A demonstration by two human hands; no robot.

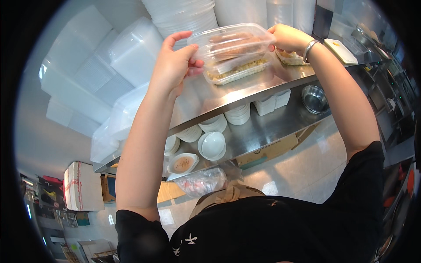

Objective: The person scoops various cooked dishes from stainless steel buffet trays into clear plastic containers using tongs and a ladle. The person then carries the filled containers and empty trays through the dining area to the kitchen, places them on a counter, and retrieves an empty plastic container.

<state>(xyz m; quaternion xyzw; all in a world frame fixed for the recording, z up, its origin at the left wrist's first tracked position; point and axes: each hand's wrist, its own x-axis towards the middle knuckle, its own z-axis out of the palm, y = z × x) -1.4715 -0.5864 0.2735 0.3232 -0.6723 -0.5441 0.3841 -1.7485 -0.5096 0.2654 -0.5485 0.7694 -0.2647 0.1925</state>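
Observation:
Both hands have hold of a clear rectangular plastic lid [200,41], tilted over a food container [241,78] on the steel counter. My left hand [176,60] is at its left end, thumb above and fingers below. At the right corner, my right hand [286,37] pinches the rim. Through the clear plastic show browned pieces of food [235,44], perhaps meat. Yellowish, grainy food [245,68] fills the lower part of the container. A second container of food [291,59] sits partly hidden under my right wrist.
Stacked plastic containers [181,16] line the back of the steel counter [197,105]. Nested clear boxes [135,49] stand left. The lower shelf [243,138] holds white bowls [212,146], a bowl of brownish contents [183,163] and metal bowls [315,98]. A white tray [340,51] lies right.

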